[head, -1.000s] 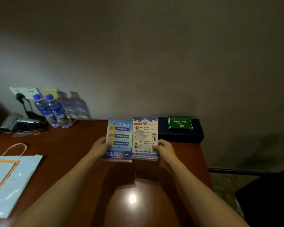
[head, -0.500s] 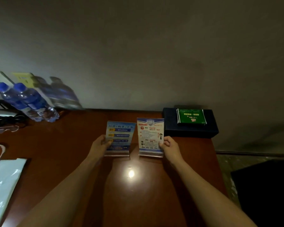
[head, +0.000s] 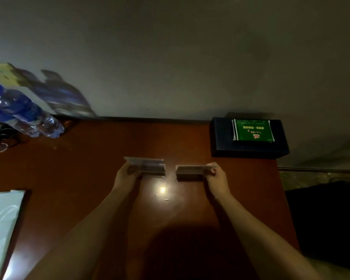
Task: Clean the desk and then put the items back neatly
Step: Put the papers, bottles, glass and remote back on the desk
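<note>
Each hand (head: 127, 174) (head: 215, 175) seemingly pinches 1 sign holder (head: 148, 167) (head: 190, 172) — outer edges.

Blurred, edge-cut water bottles (head: 18, 112)

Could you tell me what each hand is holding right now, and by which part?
Left hand grips one clear acrylic sign stand by its left end; right hand grips the other by its right end.

Grey wall (head: 170, 57) behind, floor (head: 311, 176) at right.
Wall is plain and dim, bottle shadows blurred at left; floor looks mottled, dark shape lower right.
</note>
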The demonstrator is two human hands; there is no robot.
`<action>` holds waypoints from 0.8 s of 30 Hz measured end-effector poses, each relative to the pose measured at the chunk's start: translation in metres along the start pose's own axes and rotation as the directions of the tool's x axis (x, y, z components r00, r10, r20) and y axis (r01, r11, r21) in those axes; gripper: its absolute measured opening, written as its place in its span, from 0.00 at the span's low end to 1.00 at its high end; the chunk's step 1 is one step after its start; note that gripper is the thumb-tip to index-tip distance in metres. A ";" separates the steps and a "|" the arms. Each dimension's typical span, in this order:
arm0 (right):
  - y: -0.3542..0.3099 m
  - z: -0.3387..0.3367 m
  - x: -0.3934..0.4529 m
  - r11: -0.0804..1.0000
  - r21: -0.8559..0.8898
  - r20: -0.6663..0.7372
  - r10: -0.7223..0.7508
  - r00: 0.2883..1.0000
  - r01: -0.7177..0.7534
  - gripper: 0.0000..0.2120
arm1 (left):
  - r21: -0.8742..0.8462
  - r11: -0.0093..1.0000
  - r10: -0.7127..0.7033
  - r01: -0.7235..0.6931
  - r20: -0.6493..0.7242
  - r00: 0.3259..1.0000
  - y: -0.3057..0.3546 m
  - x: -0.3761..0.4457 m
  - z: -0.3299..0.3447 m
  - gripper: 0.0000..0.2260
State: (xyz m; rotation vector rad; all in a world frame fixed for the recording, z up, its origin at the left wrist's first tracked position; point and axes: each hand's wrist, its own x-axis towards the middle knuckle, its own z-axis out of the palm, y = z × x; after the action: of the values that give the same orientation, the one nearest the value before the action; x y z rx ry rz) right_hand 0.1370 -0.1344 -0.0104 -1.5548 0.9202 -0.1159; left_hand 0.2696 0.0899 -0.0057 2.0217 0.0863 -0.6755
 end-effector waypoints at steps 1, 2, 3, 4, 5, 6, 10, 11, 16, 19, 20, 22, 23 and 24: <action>0.001 0.002 0.000 1.000 0.011 0.002 0.009 1.000 -0.009 0.14 | -0.003 1.000 0.011 -0.011 -0.024 1.000 -0.004 -0.002 0.002 0.15; 0.003 0.003 -0.002 1.000 -0.013 -0.011 0.004 1.000 -0.004 0.12 | 0.014 1.000 0.021 -0.020 -0.075 0.997 -0.008 -0.005 0.005 0.16; 0.005 0.004 -0.005 0.997 -0.079 -0.047 -0.013 0.999 0.009 0.10 | 0.062 0.998 0.027 -0.019 -0.136 0.990 -0.013 -0.007 0.007 0.16; 0.008 0.004 -0.010 0.981 -0.191 -0.099 -0.038 0.994 0.018 0.08 | 0.124 0.992 0.040 -0.018 -0.181 0.983 -0.018 -0.011 0.010 0.15; 0.013 0.002 -0.017 0.949 -0.316 -0.147 -0.069 0.987 0.019 0.07 | 0.211 0.977 0.065 -0.024 -0.190 0.980 -0.022 -0.017 0.014 0.14; 0.016 0.001 -0.027 0.896 -0.443 -0.150 -0.111 0.982 0.033 0.07 | 0.302 0.952 0.109 -0.056 -0.162 0.981 -0.026 -0.022 0.017 0.14; 0.024 0.007 -0.051 0.507 -0.797 0.266 -0.193 0.944 0.328 0.19 | 0.638 0.741 0.172 -0.212 0.125 0.977 -0.032 -0.033 0.027 0.25; 0.023 0.009 -0.052 0.452 -0.814 0.322 -0.171 0.931 0.365 0.21 | 0.703 0.678 0.137 -0.216 0.168 0.976 -0.032 -0.031 0.027 0.26; 0.027 0.025 -0.042 0.328 -0.872 0.378 -0.020 0.925 0.364 0.27 | 0.829 0.523 0.018 -0.196 0.219 0.976 -0.026 -0.027 0.030 0.25; 0.033 0.032 -0.033 0.280 -0.904 0.350 0.052 0.935 0.323 0.29 | 0.861 0.459 0.025 -0.216 0.231 0.973 -0.025 -0.024 0.033 0.25; 0.034 0.033 -0.030 0.273 -0.910 0.338 0.058 0.939 0.311 0.29 | 0.861 0.458 0.029 -0.220 0.233 0.972 -0.023 -0.023 0.034 0.26; 0.029 0.037 -0.023 0.273 -0.918 0.315 0.058 0.947 0.289 0.29 | 0.854 0.470 0.039 -0.223 0.232 0.972 -0.018 -0.018 0.037 0.26; 0.026 0.039 -0.019 0.283 -0.919 0.304 0.059 0.951 0.276 0.29 | 0.851 0.474 0.043 -0.225 0.232 0.972 -0.015 -0.015 0.039 0.25; 0.022 0.041 -0.015 0.298 -0.917 0.295 0.058 0.954 0.265 0.29 | 0.851 0.474 0.047 -0.227 0.233 0.971 -0.012 -0.012 0.042 0.25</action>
State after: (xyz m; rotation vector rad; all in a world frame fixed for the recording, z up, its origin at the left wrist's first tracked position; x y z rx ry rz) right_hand 0.1397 -0.0914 -0.0329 -2.6890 0.6291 0.7142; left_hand 0.2377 0.0644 -0.0245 2.8936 -0.6832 -0.9004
